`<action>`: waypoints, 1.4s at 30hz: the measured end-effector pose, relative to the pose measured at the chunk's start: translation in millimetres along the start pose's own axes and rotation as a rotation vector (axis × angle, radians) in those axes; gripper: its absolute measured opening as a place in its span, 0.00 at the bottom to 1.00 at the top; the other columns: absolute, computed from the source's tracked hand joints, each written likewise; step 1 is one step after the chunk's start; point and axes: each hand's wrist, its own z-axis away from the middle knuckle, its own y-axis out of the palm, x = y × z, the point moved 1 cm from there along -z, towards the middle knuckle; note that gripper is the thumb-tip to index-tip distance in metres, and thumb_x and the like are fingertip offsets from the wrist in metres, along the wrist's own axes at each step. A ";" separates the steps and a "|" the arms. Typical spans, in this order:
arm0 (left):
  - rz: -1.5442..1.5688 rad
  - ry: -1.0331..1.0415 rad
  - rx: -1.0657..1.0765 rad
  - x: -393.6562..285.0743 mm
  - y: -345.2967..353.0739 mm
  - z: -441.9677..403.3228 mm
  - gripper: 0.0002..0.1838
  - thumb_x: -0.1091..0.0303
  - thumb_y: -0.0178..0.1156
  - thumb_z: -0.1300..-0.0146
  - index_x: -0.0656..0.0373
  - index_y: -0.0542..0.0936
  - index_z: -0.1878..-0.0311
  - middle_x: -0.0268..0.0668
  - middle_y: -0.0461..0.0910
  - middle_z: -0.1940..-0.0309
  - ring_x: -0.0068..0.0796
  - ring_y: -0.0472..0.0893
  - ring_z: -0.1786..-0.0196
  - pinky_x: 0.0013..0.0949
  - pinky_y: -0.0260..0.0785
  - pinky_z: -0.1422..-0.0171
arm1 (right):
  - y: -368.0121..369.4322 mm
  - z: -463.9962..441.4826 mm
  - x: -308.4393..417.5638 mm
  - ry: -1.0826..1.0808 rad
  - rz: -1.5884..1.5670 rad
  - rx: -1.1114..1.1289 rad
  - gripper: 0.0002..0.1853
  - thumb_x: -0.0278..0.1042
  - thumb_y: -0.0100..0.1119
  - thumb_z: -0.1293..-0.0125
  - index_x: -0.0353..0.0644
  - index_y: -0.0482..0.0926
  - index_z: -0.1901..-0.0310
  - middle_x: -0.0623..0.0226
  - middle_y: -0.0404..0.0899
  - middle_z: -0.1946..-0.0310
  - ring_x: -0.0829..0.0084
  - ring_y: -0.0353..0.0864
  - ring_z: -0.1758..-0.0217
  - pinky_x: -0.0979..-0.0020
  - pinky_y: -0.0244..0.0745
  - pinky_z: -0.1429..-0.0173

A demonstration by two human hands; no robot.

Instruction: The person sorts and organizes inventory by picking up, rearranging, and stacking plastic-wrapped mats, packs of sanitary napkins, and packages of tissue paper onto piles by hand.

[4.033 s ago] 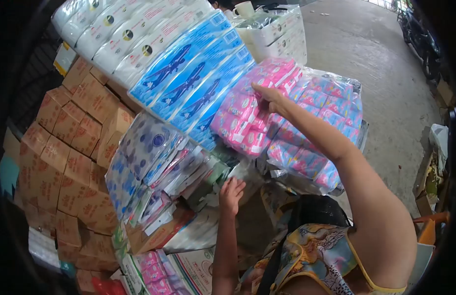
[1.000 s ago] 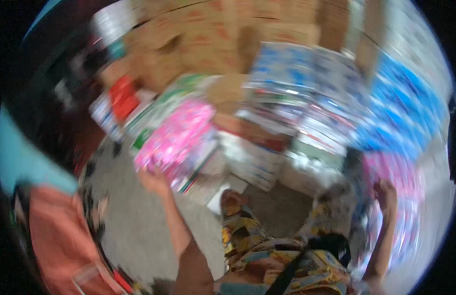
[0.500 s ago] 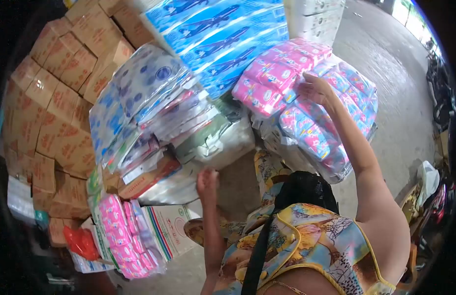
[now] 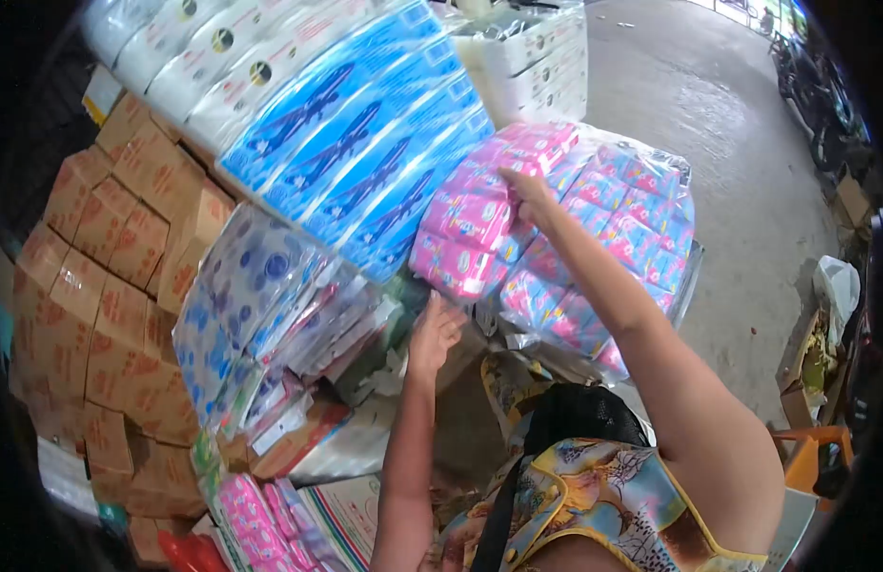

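My right hand (image 4: 530, 198) is on the edge of a pink pack (image 4: 475, 205), its fingers curled at the plastic; part of the grip is hidden. The pink pack is made of several small packets in clear wrap. Beneath and beside it lies a larger bundle of blue-and-pink packets (image 4: 622, 224), also wrapped in clear film. My left hand (image 4: 436, 336) is just below the pink pack's near corner, apart from it. Its fingers are loosely spread with nothing in them.
Blue packs of paper (image 4: 360, 153) and white rolls (image 4: 222, 57) are stacked ahead. Brown cartons (image 4: 127, 305) pile up on the left. Plastic-wrapped packs (image 4: 260, 276) stand nearer. More pink packets (image 4: 260, 520) lie at the lower left. Grey floor (image 4: 727, 219) stretches right, towards parked motorbikes (image 4: 818, 95).
My view has shifted. My right hand has moved left along the pink pack and closed on its edge. My left hand has risen from low down towards the pack, its fingers opening.
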 end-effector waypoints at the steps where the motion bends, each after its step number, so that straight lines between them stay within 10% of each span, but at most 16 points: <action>1: 0.042 -0.050 -0.015 -5.2 8.5 -11.3 0.39 0.36 0.53 0.51 0.58 0.63 0.45 0.38 0.71 0.55 0.33 0.73 0.56 0.34 0.61 0.58 | -0.9 5.2 3.4 -0.002 0.027 -0.024 0.11 0.34 0.64 0.51 0.39 0.72 0.75 0.68 0.68 0.85 0.73 0.67 0.84 0.67 0.67 0.81; 4: 0.103 -0.135 0.004 1.9 22.5 -47.8 0.33 0.38 0.56 0.52 0.47 0.64 0.48 0.32 0.73 0.58 0.34 0.74 0.59 0.34 0.58 0.61 | -4.3 3.7 5.5 0.007 0.099 0.032 0.24 0.32 0.66 0.54 0.28 0.68 0.58 0.60 0.74 0.72 0.68 0.75 0.74 0.64 0.73 0.74; 8: 0.165 0.007 -0.090 14.6 35.9 -53.2 0.27 0.40 0.58 0.52 0.49 0.71 0.56 0.27 0.76 0.67 0.25 0.73 0.65 0.29 0.59 0.65 | -9.7 12.2 9.0 0.020 0.109 0.079 0.23 0.32 0.67 0.55 0.27 0.69 0.60 0.61 0.74 0.72 0.69 0.74 0.76 0.67 0.72 0.75; 18: 0.207 0.119 -0.235 13.7 40.8 -29.2 0.22 0.57 0.67 0.53 0.51 0.69 0.59 0.27 0.75 0.67 0.22 0.71 0.70 0.27 0.61 0.71 | -26.6 10.8 -4.8 0.049 0.089 0.175 0.16 0.33 0.67 0.55 0.40 0.67 0.85 0.69 0.63 0.91 0.76 0.60 0.91 0.72 0.53 0.88; 22: 0.298 0.082 -0.172 25.2 35.9 -5.6 0.21 0.60 0.67 0.54 0.51 0.69 0.59 0.27 0.74 0.68 0.20 0.70 0.69 0.26 0.61 0.70 | -30.4 31.3 -5.7 0.029 -0.063 0.287 0.09 0.22 0.61 0.52 0.32 0.73 0.68 0.61 0.75 0.77 0.69 0.77 0.77 0.67 0.76 0.75; 31: 0.552 0.067 0.062 34.7 29.0 77.3 0.24 0.53 0.60 0.47 0.45 0.67 0.48 0.30 0.70 0.51 0.28 0.70 0.51 0.40 0.60 0.49 | -57.5 101.7 -4.3 0.270 -0.235 0.554 0.17 0.21 0.55 0.47 0.34 0.68 0.54 0.58 0.74 0.59 0.64 0.76 0.58 0.63 0.73 0.50; 42: 0.558 0.456 0.118 76.5 -17.2 152.2 0.23 0.67 0.59 0.46 0.57 0.65 0.47 0.35 0.71 0.52 0.28 0.69 0.48 0.36 0.60 0.43 | -34.6 179.6 25.0 0.068 0.149 0.892 0.20 0.20 0.59 0.56 0.40 0.69 0.57 0.71 0.74 0.72 0.77 0.74 0.71 0.73 0.71 0.63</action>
